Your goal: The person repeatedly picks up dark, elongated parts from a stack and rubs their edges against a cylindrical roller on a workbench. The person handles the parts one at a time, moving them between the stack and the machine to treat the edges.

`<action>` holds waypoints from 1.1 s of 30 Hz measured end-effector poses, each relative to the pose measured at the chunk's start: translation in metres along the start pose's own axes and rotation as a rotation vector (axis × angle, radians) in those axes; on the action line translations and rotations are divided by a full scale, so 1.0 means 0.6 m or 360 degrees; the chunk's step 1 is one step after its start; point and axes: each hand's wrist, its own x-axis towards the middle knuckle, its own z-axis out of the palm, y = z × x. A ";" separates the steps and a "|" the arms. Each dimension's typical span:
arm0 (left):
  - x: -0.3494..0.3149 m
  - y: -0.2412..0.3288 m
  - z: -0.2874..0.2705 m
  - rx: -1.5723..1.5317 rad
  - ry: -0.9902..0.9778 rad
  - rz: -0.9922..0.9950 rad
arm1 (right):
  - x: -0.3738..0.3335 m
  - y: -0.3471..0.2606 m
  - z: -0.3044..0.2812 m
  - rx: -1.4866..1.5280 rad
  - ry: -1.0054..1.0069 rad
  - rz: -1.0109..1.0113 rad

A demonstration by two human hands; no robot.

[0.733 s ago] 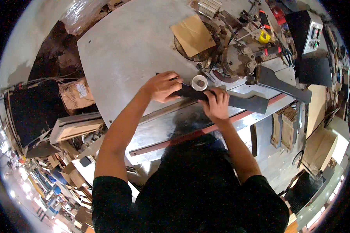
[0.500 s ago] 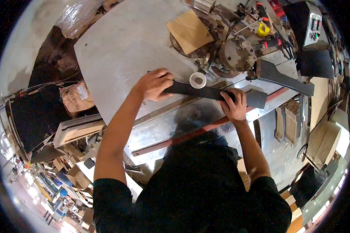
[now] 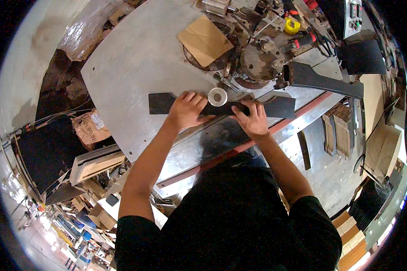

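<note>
So there are 2 bare hands on 1 dark strip point(image 3: 219, 110), which is lying across the big grey table point(image 3: 126, 67), roughly crosswise to the person. It's narrower in the middle and wider at the 2 ends, and those ends stick out past the hands on either side.

Left hand point(image 3: 186, 109) is over the left part of the strip, fingers point(image 3: 197, 99) bent over it and thumb pointing right along the near edge. Right hand point(image 3: 254, 118) is doing much the same further right, thumb pointing left, fingers curled over the top. I'd call both sets mostly closed around the strip, but can't tell how hard they're squeezing.

Just past the strip's narrow part, between the 2 hands, sits a white ring point(image 3: 217, 97) with a darker centre. It's right up at the far edge, can't tell if they actually touch.

Beyond that there's a square of brown cardboard point(image 3: 205, 41) on a dark round plate point(image 3: 188, 54), with a grimy round machine part point(image 3: 260, 61) to its right. Another dark shaped piece point(image 3: 325, 81) lies off to the right, and below it stands a stack of shaped pieces point(image 3: 341, 131). Yellow tool point(image 3: 291, 25) up top right.
</note>
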 end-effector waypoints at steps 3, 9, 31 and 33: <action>0.018 0.004 -0.001 0.0057 0.0057 0.0066 | 0.003 -0.015 0.008 0.0005 -0.0060 0.0045; -0.012 -0.038 0.000 0.0049 -0.0056 0.0070 | 0.038 -0.028 -0.002 0.0153 -0.0049 0.0088; 0.002 -0.006 -0.018 0.0110 0.0015 -0.0070 | 0.036 -0.009 -0.011 0.0223 -0.0014 0.0098; -0.010 -0.023 -0.016 0.0141 0.0001 -0.0021 | 0.022 0.008 -0.039 0.0156 0.0021 0.0200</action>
